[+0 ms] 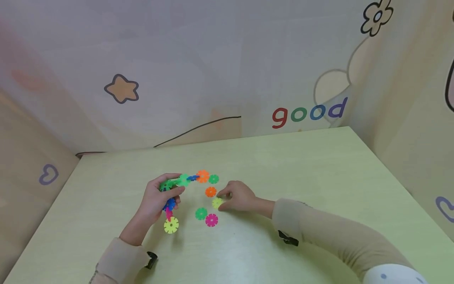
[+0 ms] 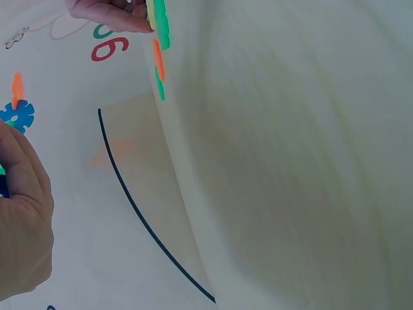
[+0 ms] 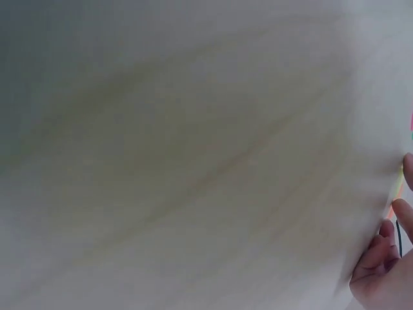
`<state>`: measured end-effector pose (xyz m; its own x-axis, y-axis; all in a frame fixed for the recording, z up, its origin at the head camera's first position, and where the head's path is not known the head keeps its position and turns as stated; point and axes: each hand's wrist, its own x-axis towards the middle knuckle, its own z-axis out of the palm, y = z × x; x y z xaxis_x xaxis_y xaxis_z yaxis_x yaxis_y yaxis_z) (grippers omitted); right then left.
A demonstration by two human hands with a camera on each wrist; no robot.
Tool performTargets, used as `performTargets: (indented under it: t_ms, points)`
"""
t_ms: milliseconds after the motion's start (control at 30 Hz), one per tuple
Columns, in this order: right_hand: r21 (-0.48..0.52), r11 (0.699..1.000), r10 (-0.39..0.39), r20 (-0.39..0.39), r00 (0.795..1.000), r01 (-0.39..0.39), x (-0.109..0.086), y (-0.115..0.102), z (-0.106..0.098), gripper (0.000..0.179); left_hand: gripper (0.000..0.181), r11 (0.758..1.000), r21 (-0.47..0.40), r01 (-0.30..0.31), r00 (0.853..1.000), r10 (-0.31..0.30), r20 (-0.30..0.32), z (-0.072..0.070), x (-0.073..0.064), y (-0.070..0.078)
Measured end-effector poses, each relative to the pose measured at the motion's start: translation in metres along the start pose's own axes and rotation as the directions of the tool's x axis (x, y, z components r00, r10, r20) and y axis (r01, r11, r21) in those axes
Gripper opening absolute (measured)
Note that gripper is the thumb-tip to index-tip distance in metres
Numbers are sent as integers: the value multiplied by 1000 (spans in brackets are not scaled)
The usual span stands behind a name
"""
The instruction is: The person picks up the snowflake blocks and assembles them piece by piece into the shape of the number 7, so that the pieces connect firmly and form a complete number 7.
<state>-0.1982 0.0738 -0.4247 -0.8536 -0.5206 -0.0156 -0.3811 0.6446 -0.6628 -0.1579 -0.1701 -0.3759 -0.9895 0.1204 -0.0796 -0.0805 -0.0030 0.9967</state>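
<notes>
My left hand [image 1: 156, 197] grips a curved chain of notched plastic snowflake discs [image 1: 184, 180], raised over the table. Green and blue discs run through its fingers, an orange disc [image 1: 203, 176] forms the far end, and a yellow disc [image 1: 171, 225] hangs at the near end below a pink one. Part of the chain is hidden by the fingers. My right hand [image 1: 242, 197] pinches a loose yellow snowflake disc [image 1: 217, 203] by its edges at the tabletop, thumb on the near side. In the left wrist view, the chain's blue disc [image 2: 19, 116] stands beyond the left hand.
Loose discs lie between the hands: orange [image 1: 211, 192], green [image 1: 213, 179], another green [image 1: 201, 213] and pink [image 1: 211, 220]. The pale table [image 1: 283, 165] meets a printed cloth backdrop [image 1: 198, 79] at the back and sides. Dark straps hang by both sleeves.
</notes>
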Motion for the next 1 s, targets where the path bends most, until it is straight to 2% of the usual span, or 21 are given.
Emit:
performTargets:
  t_ms: [200, 433, 733, 1000]
  points:
    - [-24, 1000, 1, 5, 1000, -1, -1, -7, -1, 28, 43, 1000, 12, -4, 1000, 4, 0, 2, 1, 1]
    - [95, 993, 68, 21, 997, -70, 0, -8, -2, 21, 42, 1000, 12, -3, 1000, 2, 11, 3, -1, 0]
    - [249, 964, 78, 56, 995, -90, -2, 3, -16, 14, 43, 1000, 8, 1, 999, -2, 50, 8, -5, 2]
    - [314, 944, 89, 36, 995, -96, -12, 4, -30, 16, 43, 1000, 9, -2, 998, 2, 56, 12, -7, 3]
